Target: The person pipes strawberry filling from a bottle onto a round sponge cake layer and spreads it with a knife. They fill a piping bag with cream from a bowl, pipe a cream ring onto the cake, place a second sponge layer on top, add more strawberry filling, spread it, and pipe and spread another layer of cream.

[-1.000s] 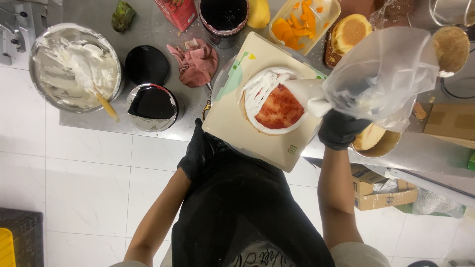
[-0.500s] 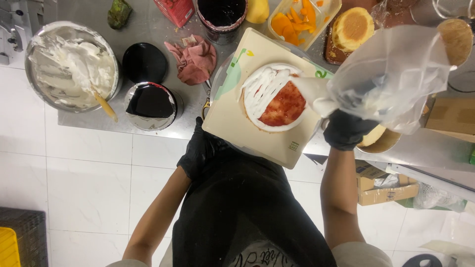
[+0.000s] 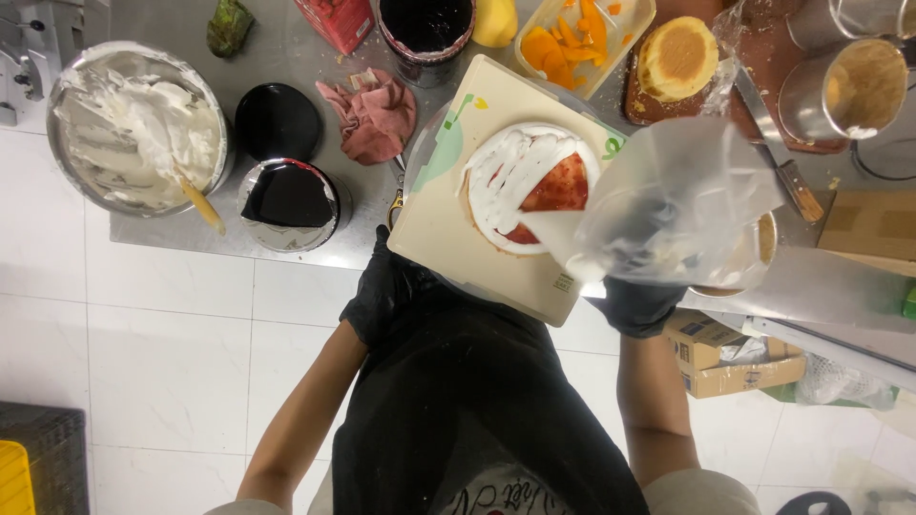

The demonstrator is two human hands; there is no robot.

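Note:
A round cake layer [image 3: 528, 186] lies on a cream-coloured board [image 3: 448, 238]. Red jam shows on its right part and white cream covers the rest. My right hand [image 3: 637, 303], in a black glove, grips a clear piping bag [image 3: 668, 205] whose tip points down at the cake's lower right edge. My left hand [image 3: 382, 286], also in a black glove, rests at the board's near left edge, by the edge of the steel table [image 3: 191, 224].
A steel bowl of white cream [image 3: 134, 124] with a spatula stands at the left. Two dark tins [image 3: 286, 195], a pink cloth [image 3: 372, 114], a tub of orange fruit pieces [image 3: 572, 38], a plain sponge layer [image 3: 677, 57] and a knife [image 3: 778, 157] lie around. Cardboard boxes [image 3: 725, 358] sit on the floor.
White cream now covers more of the cake, leaving less red jam showing. The piping bag has come lower and nearer to the cake. My left hand stays at the board.

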